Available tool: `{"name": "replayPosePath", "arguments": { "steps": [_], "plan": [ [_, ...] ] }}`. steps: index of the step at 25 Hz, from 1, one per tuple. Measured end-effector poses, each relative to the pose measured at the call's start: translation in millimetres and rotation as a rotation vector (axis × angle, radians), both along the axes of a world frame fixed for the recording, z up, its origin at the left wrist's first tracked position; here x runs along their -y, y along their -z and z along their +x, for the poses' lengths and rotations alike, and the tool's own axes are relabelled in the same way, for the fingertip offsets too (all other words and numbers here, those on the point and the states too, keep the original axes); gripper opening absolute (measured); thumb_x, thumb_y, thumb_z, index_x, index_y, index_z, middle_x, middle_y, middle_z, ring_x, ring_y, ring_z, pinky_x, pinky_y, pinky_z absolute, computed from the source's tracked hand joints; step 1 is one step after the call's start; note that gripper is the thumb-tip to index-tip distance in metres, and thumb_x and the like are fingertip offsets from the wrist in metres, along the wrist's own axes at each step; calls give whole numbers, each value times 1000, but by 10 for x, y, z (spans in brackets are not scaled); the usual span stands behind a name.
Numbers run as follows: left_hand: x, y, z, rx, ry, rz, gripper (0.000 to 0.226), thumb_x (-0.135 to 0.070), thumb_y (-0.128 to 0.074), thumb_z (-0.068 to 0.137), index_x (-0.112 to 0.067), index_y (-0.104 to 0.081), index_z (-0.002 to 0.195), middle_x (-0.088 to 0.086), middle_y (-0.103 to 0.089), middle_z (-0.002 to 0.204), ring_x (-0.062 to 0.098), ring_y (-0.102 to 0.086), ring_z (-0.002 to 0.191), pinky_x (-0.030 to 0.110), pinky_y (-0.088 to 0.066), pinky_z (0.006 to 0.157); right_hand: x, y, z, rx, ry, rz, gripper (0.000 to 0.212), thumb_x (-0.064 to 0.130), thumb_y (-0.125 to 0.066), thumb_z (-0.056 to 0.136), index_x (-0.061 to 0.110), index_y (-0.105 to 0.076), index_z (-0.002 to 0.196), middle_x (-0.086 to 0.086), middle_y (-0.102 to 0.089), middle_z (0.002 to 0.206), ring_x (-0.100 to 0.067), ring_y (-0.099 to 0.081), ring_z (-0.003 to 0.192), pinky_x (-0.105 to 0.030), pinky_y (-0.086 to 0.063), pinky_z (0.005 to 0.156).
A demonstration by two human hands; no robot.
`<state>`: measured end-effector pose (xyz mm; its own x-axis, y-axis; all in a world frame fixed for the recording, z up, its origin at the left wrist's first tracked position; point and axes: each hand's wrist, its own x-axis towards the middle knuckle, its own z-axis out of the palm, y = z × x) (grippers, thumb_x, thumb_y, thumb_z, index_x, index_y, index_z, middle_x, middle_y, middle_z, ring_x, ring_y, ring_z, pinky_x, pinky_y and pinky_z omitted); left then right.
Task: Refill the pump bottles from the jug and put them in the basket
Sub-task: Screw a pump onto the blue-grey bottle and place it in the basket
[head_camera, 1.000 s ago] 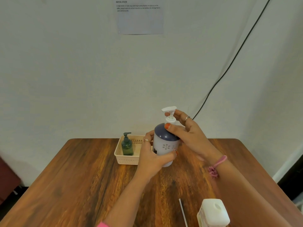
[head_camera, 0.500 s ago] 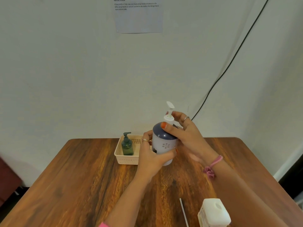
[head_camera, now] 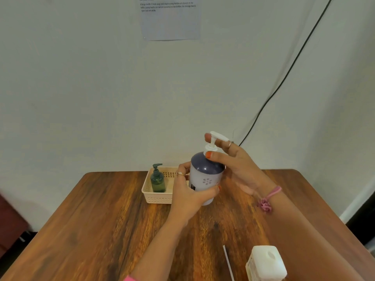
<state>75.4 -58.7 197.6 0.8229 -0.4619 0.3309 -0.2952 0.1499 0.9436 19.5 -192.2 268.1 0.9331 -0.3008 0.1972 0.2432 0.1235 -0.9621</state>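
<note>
Head view: the left hand (head_camera: 189, 192) is wrapped around the lower body of the white plastic pump bottle with a dark blue domed top (head_camera: 205, 177), holding it upright above the brown wooden table (head_camera: 97, 220). The right hand (head_camera: 233, 165) pinches the white pump head (head_camera: 215, 139) between thumb and fingers. Just left of the bottle, the cream perforated plastic basket (head_camera: 156, 197) contains a small dark green pump bottle (head_camera: 157, 180). The white plastic jug (head_camera: 265, 262), cap off, stands at the near table edge beside a thin white tube (head_camera: 228, 262).
</note>
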Motion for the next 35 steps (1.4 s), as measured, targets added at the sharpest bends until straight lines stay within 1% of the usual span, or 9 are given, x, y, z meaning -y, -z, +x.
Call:
{"name": "replayPosePath", "arguments": {
  "steps": [5,9,12,15,20,24,27,31,35],
  "plan": [
    [40,26,15,13,-15,29,70,-25,-89,51,-56,-47,98,-13,-61,101,-3,-62,89,17,-53,65,-76,47,90,-65,177,-76,61,35,-88,55,7,-61,101,-11,-69,106,-20,-69,91,-35,-57,79],
    [34,52,37,-9,-16,22,69,-27,-89,52,-57,-47,97,-13,-60,102,-6,-60,90,12,-50,63,8,18,34,-59,-61,-54,49,29,-80,68,20,-67,115,-3,-71,112,-17,-68,101,-24,-54,80],
    [48,42,38,-11,-9,27,69,-29,-89,49,-60,-47,95,-11,-62,102,0,-63,90,17,-53,64,-88,74,93,-50,159,0,45,27,-87,61,12,-69,99,-5,-73,105,-21,-70,95,-26,-57,74],
    [68,78,13,-20,1,20,67,-30,-88,49,-51,-49,100,-3,-62,105,7,-64,91,21,-55,65,-174,168,180,-121,295,-76,56,35,-89,60,12,-63,103,-8,-72,100,-21,-71,89,-35,-59,76],
    [26,85,55,-29,-21,14,69,-24,-89,51,-48,-48,101,-8,-61,105,0,-62,91,18,-53,67,40,134,79,-61,-65,29,48,29,-80,69,22,-70,115,1,-71,116,-15,-65,110,-23,-53,86],
    [56,95,51,-51,-67,8,70,-22,-89,51,-37,-48,105,-4,-61,105,-1,-62,88,25,-57,68,-159,190,135,-24,287,-14,46,39,-89,53,19,-77,93,0,-77,93,-15,-72,93,-24,-56,74],
    [95,121,24,-79,-107,-41,69,-18,-90,51,-30,-50,106,0,-62,105,3,-64,86,32,-58,71,-288,228,165,-2,492,-146,35,43,-88,57,25,-77,84,7,-77,83,-11,-73,82,-34,-58,75],
    [122,131,7,-71,-135,-71,67,-19,-91,53,-30,-50,105,-3,-60,106,0,-62,90,22,-55,69,-392,240,177,-2,618,-232,28,44,-85,63,30,-75,85,13,-75,81,-5,-70,81,-36,-59,78],
    [128,153,-3,-99,-130,-67,67,-25,-89,50,-33,-49,103,-1,-60,107,7,-63,93,27,-57,70,-445,265,211,7,706,-311,33,45,-83,65,25,-76,90,12,-74,84,-5,-69,81,-32,-58,76]
  ]
}}
